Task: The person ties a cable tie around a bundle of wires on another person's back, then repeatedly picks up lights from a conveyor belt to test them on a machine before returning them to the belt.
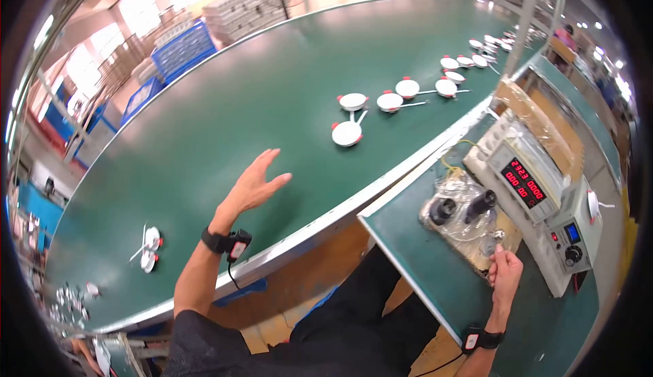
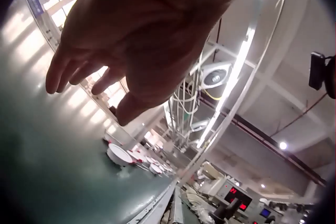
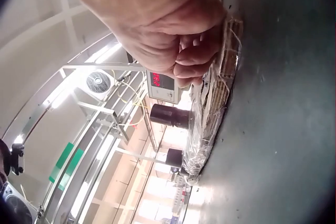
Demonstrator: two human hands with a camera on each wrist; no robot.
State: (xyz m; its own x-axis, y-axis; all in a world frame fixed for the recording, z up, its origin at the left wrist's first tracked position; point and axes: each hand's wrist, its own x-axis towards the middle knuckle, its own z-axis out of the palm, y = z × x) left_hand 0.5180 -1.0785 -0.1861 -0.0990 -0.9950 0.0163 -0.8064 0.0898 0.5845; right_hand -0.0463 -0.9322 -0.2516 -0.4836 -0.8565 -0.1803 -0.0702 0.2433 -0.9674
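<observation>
Over the table [image 1: 204, 125], left hand [image 1: 255, 186] spread; lamp [image 1: 347, 133] lies ahead-right, well apart. Right hand [image 1: 505, 271] curled against fixture [image 1: 462, 217].

The left hand [image 1: 255, 186] hovered over the near part of the conveyor belt [image 1: 272, 84], with one downlight [image 1: 347, 133] lying beyond it to the right and a row of downlights [image 1: 408, 91] trailing off towards the far right. A pair of downlights [image 1: 149, 248] lay on the belt left of that wrist. On the side bench [image 1: 422, 268], right of the belt, the right hand [image 1: 505, 268] sat curled against the near edge of the plastic-wrapped test fixture [image 1: 462, 214], and the power meter [image 1: 527, 183] stood just right of the fixture.
</observation>
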